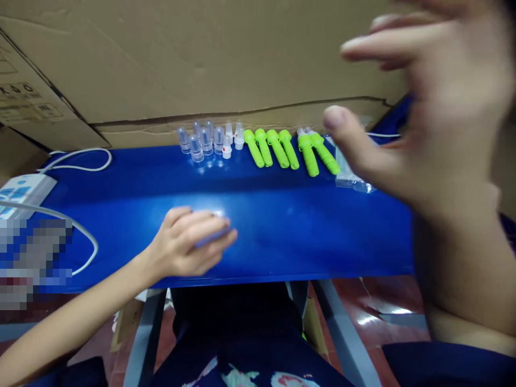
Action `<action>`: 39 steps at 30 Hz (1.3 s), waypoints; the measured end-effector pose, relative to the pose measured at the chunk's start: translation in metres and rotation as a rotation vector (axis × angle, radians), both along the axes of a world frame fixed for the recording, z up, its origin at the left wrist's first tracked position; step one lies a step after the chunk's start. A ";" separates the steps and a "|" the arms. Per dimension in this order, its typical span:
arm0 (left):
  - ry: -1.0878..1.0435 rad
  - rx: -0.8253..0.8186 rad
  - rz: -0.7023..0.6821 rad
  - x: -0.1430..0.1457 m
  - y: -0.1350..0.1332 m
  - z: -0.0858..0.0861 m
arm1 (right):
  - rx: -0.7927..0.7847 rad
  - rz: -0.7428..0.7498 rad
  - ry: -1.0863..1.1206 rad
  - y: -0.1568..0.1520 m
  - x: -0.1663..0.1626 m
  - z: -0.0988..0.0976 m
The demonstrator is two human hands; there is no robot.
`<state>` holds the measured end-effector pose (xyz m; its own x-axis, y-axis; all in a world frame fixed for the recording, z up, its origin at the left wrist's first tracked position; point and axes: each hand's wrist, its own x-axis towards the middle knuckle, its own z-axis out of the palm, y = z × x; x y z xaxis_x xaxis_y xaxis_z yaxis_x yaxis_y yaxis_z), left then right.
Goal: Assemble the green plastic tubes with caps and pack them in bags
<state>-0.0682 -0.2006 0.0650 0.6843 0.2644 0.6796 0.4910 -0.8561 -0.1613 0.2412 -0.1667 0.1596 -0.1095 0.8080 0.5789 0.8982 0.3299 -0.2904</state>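
Note:
My left hand is over the front part of the blue tabletop, its fingers loosely bent with gaps between them; I see nothing in it. Raised close to the camera at the right, my right hand is blurred, with thumb and fingers spread and nothing between them. Along the back edge stand several clear plastic cylinders and several small white-based pieces with clear tips. To their right lies a row of lime-green handle-shaped pieces; two more green pieces with clear ends lie beside them.
A clear plastic bag lies at the back right, partly behind my right hand. Cardboard walls off the back. On the left are a white power strip, a white cable and a pixelated patch. Grey table legs stand below.

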 end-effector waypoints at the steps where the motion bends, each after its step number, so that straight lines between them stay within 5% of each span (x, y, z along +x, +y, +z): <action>1: -0.016 0.067 -0.003 0.005 0.014 0.002 | 0.157 0.101 -0.101 0.008 -0.004 0.002; 3: 0.001 -0.063 0.074 0.018 0.044 0.003 | 0.168 0.127 -0.201 0.035 -0.008 -0.004; 5: 0.020 -0.168 0.077 0.030 0.073 0.000 | -0.014 0.011 -0.232 0.069 -0.007 -0.021; 10: 0.173 -0.270 0.234 0.046 0.134 -0.015 | -0.204 -0.114 -0.268 0.132 0.012 -0.085; 14: 0.026 -0.270 0.352 0.051 0.177 -0.027 | -0.223 -0.202 -0.327 0.144 0.026 -0.119; 18: -0.056 -0.211 0.427 0.054 0.206 -0.037 | -0.241 -0.213 -0.344 0.143 0.027 -0.129; 27: -0.046 -0.182 0.420 0.058 0.212 -0.048 | -0.309 -0.248 -0.320 0.143 0.026 -0.139; 39: 0.159 -0.388 0.336 0.058 0.207 -0.042 | -0.342 -0.267 -0.375 0.146 0.032 -0.149</action>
